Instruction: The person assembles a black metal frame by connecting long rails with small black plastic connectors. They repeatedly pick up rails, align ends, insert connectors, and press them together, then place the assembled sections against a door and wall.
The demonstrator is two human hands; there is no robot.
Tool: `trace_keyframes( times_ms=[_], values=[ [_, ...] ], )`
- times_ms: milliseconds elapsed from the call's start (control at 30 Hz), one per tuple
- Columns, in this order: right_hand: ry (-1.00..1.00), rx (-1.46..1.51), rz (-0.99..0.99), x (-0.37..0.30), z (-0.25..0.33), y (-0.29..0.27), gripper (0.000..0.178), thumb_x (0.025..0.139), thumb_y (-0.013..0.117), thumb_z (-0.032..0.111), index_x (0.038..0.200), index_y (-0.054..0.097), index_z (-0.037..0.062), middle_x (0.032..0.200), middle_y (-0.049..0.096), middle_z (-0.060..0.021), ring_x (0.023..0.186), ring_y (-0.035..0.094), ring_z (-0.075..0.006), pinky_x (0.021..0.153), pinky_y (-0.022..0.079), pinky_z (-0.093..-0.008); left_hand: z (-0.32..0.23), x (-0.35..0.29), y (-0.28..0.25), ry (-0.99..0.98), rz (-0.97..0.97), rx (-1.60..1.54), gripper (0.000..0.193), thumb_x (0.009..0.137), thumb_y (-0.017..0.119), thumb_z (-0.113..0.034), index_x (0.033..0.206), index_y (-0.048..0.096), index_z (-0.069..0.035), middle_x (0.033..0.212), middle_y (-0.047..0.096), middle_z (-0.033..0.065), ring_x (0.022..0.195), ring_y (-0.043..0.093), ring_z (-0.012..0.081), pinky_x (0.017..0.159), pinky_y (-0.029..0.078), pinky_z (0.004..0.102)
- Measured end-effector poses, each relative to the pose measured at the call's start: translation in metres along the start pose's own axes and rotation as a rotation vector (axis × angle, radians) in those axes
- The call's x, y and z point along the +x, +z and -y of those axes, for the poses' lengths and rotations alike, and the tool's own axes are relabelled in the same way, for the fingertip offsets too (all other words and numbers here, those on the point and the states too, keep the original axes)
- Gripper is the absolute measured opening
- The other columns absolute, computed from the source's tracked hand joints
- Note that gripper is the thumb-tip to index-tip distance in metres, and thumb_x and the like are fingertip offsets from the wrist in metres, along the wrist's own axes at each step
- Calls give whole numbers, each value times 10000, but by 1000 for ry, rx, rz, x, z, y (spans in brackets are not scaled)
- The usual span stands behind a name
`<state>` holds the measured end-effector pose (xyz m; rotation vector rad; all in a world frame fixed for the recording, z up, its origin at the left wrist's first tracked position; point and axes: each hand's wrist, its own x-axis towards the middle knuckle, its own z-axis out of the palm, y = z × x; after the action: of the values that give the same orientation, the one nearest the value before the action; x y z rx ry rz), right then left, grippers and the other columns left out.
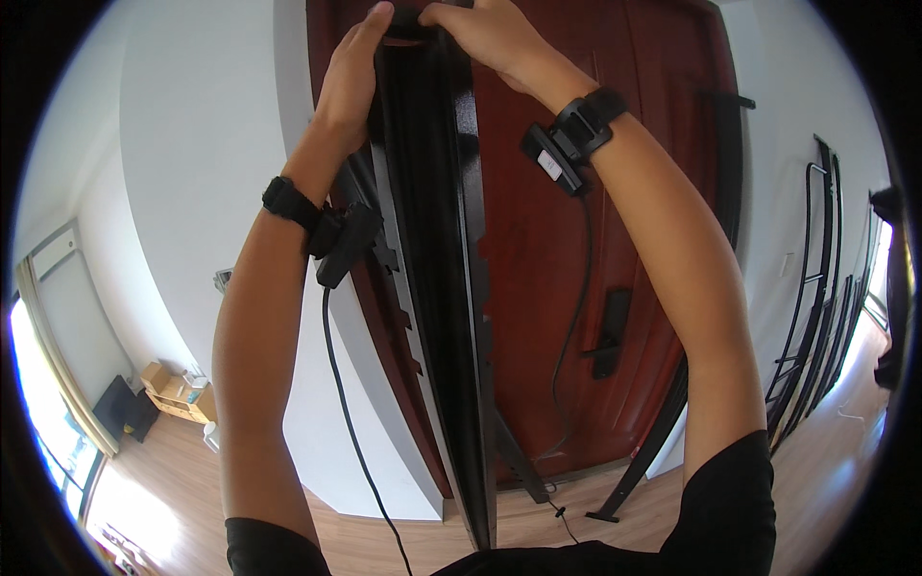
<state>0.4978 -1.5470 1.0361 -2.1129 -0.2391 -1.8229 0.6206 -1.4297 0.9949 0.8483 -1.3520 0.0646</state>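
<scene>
Gripping a black metal beam (430, 221) at its top; both hands (348, 86) clamped on

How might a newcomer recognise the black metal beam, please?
Find the dark red door. In front, the notched black metal beam runs down from the left hand and right hand. Unlike the slanted black post to its right, it is held.

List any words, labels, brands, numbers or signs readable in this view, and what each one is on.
None can be read.
White sticker on the black box strapped to the right arm: faint marks, too small to read.
Black metal post: no text visible.
Red door: no text visible.
Small things on the wooden cabinet: too small to tell.
</scene>
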Motion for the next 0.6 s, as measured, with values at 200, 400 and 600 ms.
trace_keyframes(
  times_ms=[200,400,600],
  values=[
    [-82,-269,82,19,6,3,413,861,700,337,1000,671,-51,951,709,-236,908,689,-326,809,536,-412,0,9,2,-47,-65,-29,594,1040,490,-539,1353,576,-41,1198,672,102,1069,643,217,935,530,372],
    [-3,-248,207,16,21,-11,494,869,689,387,1024,706,-81,995,727,-289,956,709,-394,837,546,-442,9,18,-5,-47,-95,-153,496,1068,461,-448,1300,596,-31,1134,681,85,1000,647,205,895,537,342],
    [-82,-178,10,-4,24,-4,576,921,659,471,1067,687,-86,1050,709,-311,998,701,-384,854,543,-433,16,21,-5,74,-138,-144,423,1085,436,-379,1250,625,-38,1122,680,72,993,638,193,910,520,341]
  ],
)
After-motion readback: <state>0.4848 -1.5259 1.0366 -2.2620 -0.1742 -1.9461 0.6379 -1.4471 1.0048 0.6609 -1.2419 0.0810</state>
